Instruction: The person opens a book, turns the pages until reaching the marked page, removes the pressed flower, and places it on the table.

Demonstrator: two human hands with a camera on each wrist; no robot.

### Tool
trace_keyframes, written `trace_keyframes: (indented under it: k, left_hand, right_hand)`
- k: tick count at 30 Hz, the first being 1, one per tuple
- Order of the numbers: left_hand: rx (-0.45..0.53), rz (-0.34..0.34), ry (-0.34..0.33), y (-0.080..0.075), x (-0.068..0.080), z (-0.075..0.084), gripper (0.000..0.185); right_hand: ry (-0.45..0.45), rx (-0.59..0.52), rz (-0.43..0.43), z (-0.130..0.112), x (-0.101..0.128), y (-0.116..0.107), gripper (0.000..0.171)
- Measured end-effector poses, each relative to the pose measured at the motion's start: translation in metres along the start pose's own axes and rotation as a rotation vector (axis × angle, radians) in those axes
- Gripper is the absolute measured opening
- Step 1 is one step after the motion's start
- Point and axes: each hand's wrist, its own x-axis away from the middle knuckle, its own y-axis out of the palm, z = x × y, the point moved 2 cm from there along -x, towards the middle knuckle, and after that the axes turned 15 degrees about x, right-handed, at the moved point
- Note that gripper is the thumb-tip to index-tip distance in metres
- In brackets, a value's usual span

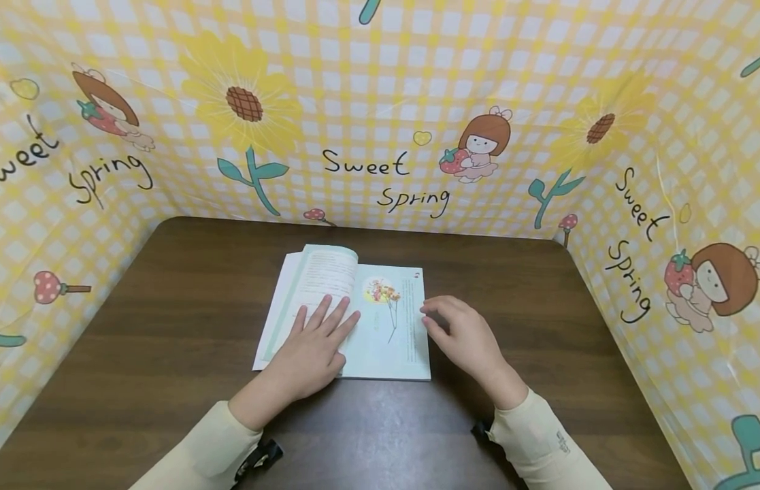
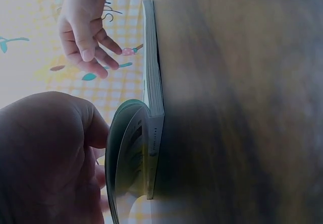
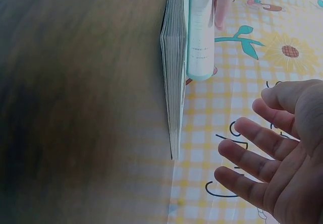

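Left hand (image 1: pixel 312 347) flat, fingers straight, pinning turned pages of paperback book (image 1: pixel 386 340) open on bench (image 1: pixel 171 306); right hand (image 1: pixel 465 337) relaxed, empty, beside page edge.

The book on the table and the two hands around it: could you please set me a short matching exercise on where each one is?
Things:
1. left hand
2. right hand
3. book
4. table

States:
A. dark brown wood, bearing the book
B. lying open, front leaves curled up
C. fingers flat on the left page
D. poised at the book's right edge, holding nothing

Pairs: 1-C, 2-D, 3-B, 4-A
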Motion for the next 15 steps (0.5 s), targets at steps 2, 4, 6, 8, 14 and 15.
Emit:
trace_keyframes:
  k: [2,4,6,8,14,15]
  left_hand:
    - [0.024,-0.003,-0.013,-0.0005,0.0001,0.0003,0.062]
    - [0.035,-0.003,-0.026,-0.0009,0.0004,0.0002,0.061]
    - [0.037,-0.006,-0.035,-0.0008,0.0005,-0.0002,0.06]
    - [0.039,-0.007,-0.042,-0.0005,0.0008,-0.0005,0.059]
    - [0.059,-0.008,-0.06,-0.0021,0.0015,0.0002,0.058]
    - [0.062,-0.008,-0.062,-0.0027,0.0014,0.0006,0.059]
  right_hand:
    - [0.002,0.003,-0.001,0.0,-0.0001,-0.0004,0.014]
    - [0.006,0.006,-0.004,0.0001,-0.0001,-0.0005,0.013]
    - [0.011,0.007,-0.005,0.0001,0.0001,-0.0007,0.013]
    - [0.015,0.01,-0.004,0.0003,0.0004,-0.0005,0.013]
    - [0.021,0.018,-0.005,0.0013,0.0007,0.0007,0.012]
    - [0.023,0.019,-0.006,0.0014,0.0008,0.0008,0.012]
